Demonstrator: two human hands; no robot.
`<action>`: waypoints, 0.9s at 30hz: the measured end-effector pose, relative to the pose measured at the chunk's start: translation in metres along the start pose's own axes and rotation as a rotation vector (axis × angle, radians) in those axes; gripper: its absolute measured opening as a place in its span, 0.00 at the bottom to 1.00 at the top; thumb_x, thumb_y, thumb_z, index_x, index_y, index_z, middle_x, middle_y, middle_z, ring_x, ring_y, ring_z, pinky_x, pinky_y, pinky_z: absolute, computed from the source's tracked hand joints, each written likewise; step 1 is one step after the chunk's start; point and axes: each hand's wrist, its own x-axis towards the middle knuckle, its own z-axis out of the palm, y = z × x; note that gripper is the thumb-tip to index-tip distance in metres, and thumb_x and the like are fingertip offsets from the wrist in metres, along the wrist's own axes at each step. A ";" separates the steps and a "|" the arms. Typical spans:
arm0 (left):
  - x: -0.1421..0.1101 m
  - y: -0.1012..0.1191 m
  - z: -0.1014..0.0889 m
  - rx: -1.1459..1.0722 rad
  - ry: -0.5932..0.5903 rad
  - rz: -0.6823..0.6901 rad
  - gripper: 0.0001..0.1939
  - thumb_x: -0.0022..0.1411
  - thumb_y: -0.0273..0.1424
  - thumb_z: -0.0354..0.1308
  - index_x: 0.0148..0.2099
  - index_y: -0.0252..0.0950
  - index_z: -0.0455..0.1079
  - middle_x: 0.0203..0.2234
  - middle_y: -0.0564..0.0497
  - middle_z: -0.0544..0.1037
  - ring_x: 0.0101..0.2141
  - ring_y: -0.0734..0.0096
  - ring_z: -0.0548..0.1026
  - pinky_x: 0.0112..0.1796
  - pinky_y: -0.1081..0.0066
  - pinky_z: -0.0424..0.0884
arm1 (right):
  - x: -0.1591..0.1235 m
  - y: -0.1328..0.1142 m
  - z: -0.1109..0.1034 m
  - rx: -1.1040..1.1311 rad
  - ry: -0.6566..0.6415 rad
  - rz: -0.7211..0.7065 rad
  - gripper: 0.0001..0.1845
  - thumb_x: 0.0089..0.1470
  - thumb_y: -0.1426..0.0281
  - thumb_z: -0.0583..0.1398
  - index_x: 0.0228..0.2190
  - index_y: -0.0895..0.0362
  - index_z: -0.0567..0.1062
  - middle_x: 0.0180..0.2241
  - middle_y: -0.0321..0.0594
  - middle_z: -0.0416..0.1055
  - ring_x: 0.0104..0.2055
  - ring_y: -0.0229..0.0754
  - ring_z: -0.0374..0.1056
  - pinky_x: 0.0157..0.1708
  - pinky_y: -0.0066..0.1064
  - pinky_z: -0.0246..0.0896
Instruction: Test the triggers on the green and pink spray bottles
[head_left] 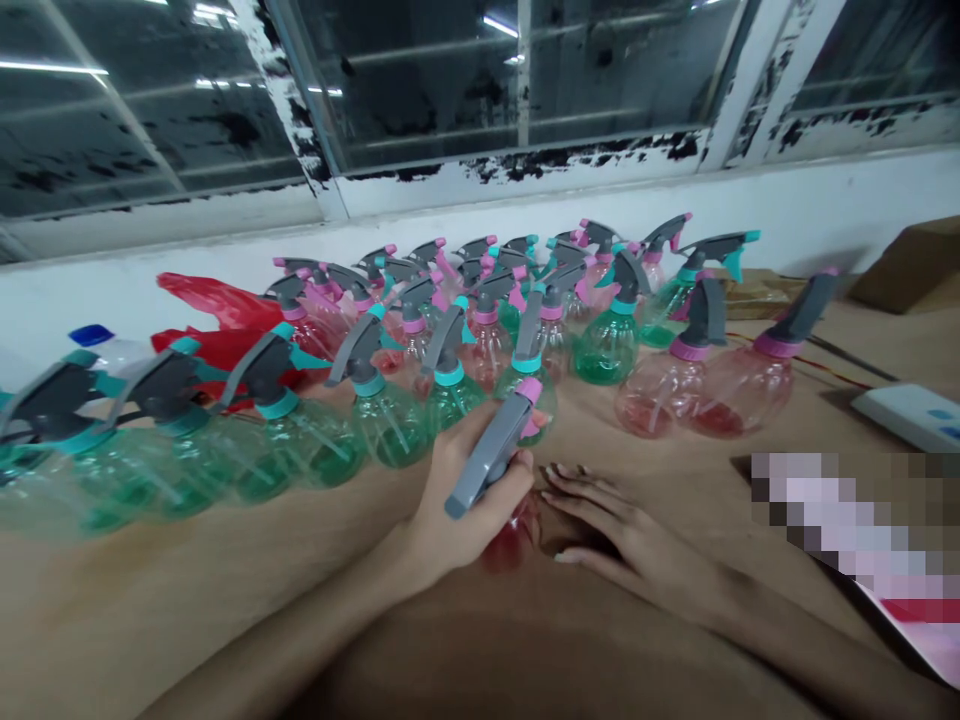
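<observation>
My left hand [472,490] is wrapped round the neck of a pink spray bottle [508,545] with a grey and pink trigger head. Most of that bottle is hidden behind the hand; reddish liquid shows low in it. Close by on the right, my right hand [611,515] lies with its fingers stretched out over the table, near the bottle's side and holding nothing. Just beyond my left hand stands a green spray bottle [531,375] with a turquoise collar. Two pink spray bottles [724,405] stand farther right.
Green spray bottles [390,425] line up to the left, with many pink and green ones behind. A red plastic bag [225,305] and a blue-capped bottle [91,337] lie back left. On the right are a white device [911,415], a cardboard box [915,265] and a blurred-out printed item [862,540].
</observation>
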 end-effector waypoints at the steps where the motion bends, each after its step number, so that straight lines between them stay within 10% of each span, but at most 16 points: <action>1: 0.001 0.001 0.003 -0.012 -0.006 -0.002 0.10 0.55 0.28 0.51 0.40 0.39 0.67 0.27 0.52 0.73 0.27 0.69 0.72 0.32 0.67 0.71 | 0.000 -0.001 -0.001 0.013 0.007 0.007 0.31 0.54 0.57 0.55 0.57 0.50 0.57 0.59 0.42 0.56 0.61 0.48 0.50 0.58 0.48 0.48; 10: 0.013 0.013 0.039 -0.111 -0.031 0.015 0.09 0.58 0.31 0.52 0.42 0.36 0.68 0.35 0.47 0.75 0.32 0.66 0.73 0.36 0.64 0.71 | 0.002 -0.019 -0.032 0.142 0.139 0.098 0.43 0.43 0.50 0.61 0.56 0.53 0.55 0.52 0.47 0.63 0.54 0.53 0.60 0.49 0.47 0.60; 21: 0.046 0.030 0.073 -0.146 -0.146 0.044 0.23 0.57 0.31 0.56 0.54 0.37 0.59 0.48 0.44 0.71 0.47 0.59 0.70 0.48 0.58 0.66 | 0.003 -0.019 -0.077 -0.065 0.243 0.145 0.29 0.48 0.52 0.58 0.46 0.59 0.66 0.42 0.50 0.68 0.46 0.53 0.64 0.42 0.46 0.63; 27: 0.023 0.010 0.071 -0.076 -0.134 0.008 0.34 0.56 0.32 0.59 0.61 0.37 0.47 0.58 0.42 0.59 0.57 0.57 0.59 0.56 0.54 0.56 | 0.010 0.006 -0.087 -0.138 0.223 0.131 0.22 0.49 0.58 0.58 0.44 0.56 0.67 0.44 0.47 0.67 0.47 0.51 0.63 0.43 0.45 0.63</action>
